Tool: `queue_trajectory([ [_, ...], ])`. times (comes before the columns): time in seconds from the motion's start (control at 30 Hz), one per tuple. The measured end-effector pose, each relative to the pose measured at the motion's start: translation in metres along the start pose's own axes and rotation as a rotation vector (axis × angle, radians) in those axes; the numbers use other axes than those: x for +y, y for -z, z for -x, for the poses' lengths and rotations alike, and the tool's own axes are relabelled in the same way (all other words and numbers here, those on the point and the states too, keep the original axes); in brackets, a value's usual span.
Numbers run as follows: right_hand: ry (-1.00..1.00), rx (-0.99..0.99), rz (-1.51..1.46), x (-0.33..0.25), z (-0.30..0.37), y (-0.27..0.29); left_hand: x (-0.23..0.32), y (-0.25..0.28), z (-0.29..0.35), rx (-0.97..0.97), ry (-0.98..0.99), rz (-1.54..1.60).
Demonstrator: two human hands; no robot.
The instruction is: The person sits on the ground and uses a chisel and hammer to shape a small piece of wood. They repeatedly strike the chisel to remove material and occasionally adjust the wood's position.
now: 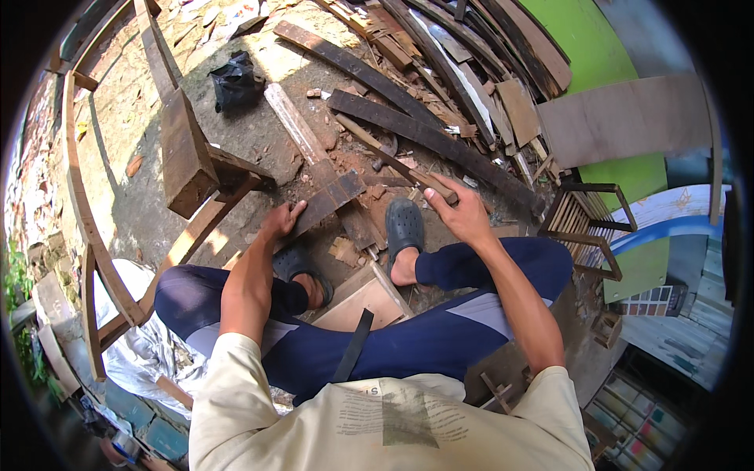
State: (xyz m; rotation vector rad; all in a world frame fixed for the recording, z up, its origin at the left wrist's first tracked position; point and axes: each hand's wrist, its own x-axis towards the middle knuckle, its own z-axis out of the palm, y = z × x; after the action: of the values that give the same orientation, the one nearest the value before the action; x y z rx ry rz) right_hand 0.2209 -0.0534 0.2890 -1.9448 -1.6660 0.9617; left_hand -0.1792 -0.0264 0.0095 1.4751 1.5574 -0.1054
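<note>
My left hand grips the near left end of a short dark wooden board, thumb along its edge. That board lies across a longer, worn wooden beam on the ground. To the right, my right hand is closed around the wooden handle of a tool with a narrow dark blade pointing up and left, away from the board. Its exact kind is unclear. Past the blade is a light brown wooden stick or handle; whether it joins the tool, I cannot tell.
Dark planks and a heap of scrap wood lie at the far right. A wooden frame stands at left, near a black plastic bag. Between my legs sits a low wooden seat or box. A slatted rack stands right.
</note>
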Motion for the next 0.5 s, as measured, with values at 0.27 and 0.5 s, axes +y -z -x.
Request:
queue_trajectory([
  [0.27,0.018,0.000,-0.088,0.057,-0.083,-0.067,0.014,0.003,0.003,0.037,0.073,0.021],
  [0.5,-0.308,-0.069,-0.353,0.133,-0.116,-0.079,0.033,-0.001,0.010,0.168,0.166,0.015],
])
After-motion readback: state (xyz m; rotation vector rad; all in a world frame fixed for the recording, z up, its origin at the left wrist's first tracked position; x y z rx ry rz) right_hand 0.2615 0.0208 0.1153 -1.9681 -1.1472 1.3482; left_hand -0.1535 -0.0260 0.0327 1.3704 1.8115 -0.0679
